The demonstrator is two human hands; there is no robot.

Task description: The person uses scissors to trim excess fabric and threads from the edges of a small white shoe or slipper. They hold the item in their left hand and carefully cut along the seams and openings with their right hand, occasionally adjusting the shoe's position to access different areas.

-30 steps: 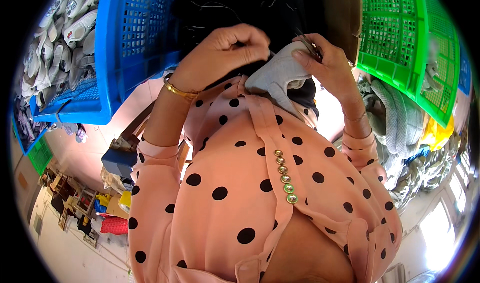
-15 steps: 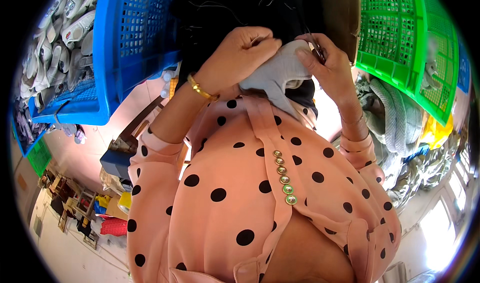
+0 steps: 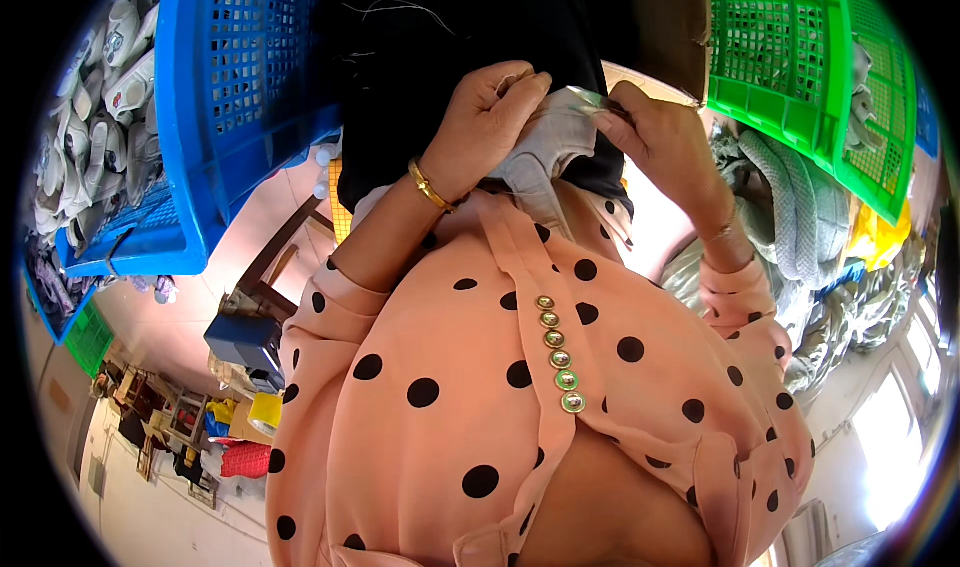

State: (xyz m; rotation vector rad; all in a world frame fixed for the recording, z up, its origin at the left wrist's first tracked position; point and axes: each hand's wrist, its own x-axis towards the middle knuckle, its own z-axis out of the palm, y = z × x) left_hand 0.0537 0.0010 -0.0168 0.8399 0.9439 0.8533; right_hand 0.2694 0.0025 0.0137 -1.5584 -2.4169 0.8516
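Note:
A soft grey fabric shoe upper point(image 3: 545, 152) rests over my lap, bunched and partly folded. Its near end hangs against the polka-dot blouse. My left hand point(image 3: 480, 127) is closed, thumb and fingers pinching the upper's far left edge. On the other side, my right hand point(image 3: 665, 137) is closed around slim metal thread snips point(image 3: 592, 98). Their shiny tip points left, at the upper's far edge. The snips' handles are mostly hidden in my palm. Whether the blades touch a thread or the fabric, I cannot tell.
A blue plastic basket point(image 3: 185, 147) stands at left, heaped with grey shoe uppers point(image 3: 110, 97). Green baskets point(image 3: 780, 97) stand at right, above grey textured material point(image 3: 800, 207). Loose white threads point(image 3: 400, 12) lie on the dark cloth over my lap.
The grey upper has turned and bunched up, with less of its flat side showing. The snips' tip has come out to the left from my right hand, and that wrist has rotated.

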